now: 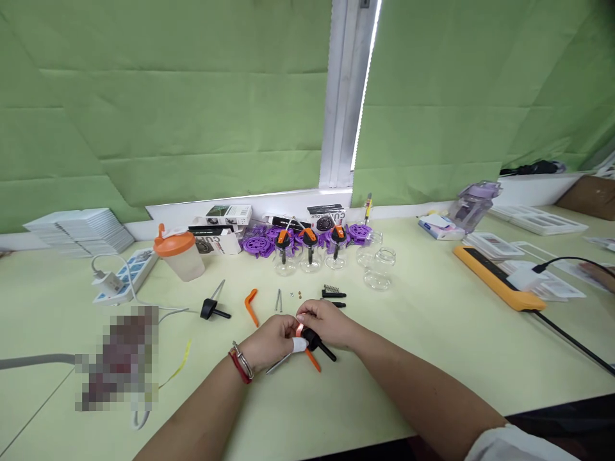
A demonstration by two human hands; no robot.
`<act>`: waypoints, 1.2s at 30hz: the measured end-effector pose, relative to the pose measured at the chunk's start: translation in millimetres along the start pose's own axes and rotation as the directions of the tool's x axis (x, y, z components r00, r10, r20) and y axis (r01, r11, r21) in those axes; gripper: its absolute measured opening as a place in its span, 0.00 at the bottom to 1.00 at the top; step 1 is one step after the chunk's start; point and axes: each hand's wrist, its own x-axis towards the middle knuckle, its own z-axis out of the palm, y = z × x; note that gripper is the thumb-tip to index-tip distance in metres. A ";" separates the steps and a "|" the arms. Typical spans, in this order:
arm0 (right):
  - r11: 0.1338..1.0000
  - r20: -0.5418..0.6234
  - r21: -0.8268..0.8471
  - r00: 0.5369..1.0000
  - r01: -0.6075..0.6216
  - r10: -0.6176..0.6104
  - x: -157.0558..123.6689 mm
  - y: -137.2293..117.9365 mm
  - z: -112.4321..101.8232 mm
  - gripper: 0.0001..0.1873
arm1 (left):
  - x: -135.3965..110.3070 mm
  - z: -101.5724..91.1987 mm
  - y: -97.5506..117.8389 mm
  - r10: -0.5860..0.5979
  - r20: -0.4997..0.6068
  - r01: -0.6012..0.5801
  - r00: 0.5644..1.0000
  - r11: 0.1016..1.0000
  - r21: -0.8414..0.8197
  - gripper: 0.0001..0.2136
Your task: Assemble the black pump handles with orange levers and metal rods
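Note:
Both hands meet over the near middle of the table, around a black dispenser top (313, 339) with an orange lever (313, 362) and a grey tube pointing down and left. My left hand (276, 342), its thumb wrapped in white, grips it from the left. My right hand (329, 322) pinches at its upper side; the fingertips partly hide the joint. Farther off lie black spring-and-tube parts (333, 294), thin metal pins (278, 299) and tiny metal pieces (300, 295). A loose orange lever (250, 307) and another black top (210, 309) lie to the left.
Several glass bottles (310, 259) with orange-and-black tops stand behind, beside uncapped glass jars (377, 278). Purple plastic parts (257, 246) and boxes (218, 242) line the wall. An orange-lidded cup (185, 262) and white power strip (132, 278) are left; an orange power strip (500, 278) is right.

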 end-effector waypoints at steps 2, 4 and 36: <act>1.000 0.048 0.017 0.999 -0.009 0.009 -1.7 0.1 -4.2 0.14 | 0.9 -0.1 -1.8 -0.034 0.014 0.035 0.999 0.999 -0.038 0.09; 0.999 0.160 0.045 0.987 -0.011 0.003 -4.4 -0.1 -10.2 0.26 | 1.0 -2.5 -2.1 -0.057 -0.010 0.057 0.998 0.998 -0.041 0.07; 0.994 0.009 0.093 0.998 -0.064 0.064 -3.3 6.3 -13.0 0.08 | -2.1 -93.5 -28.8 -0.021 -0.678 0.513 0.735 0.671 0.535 0.11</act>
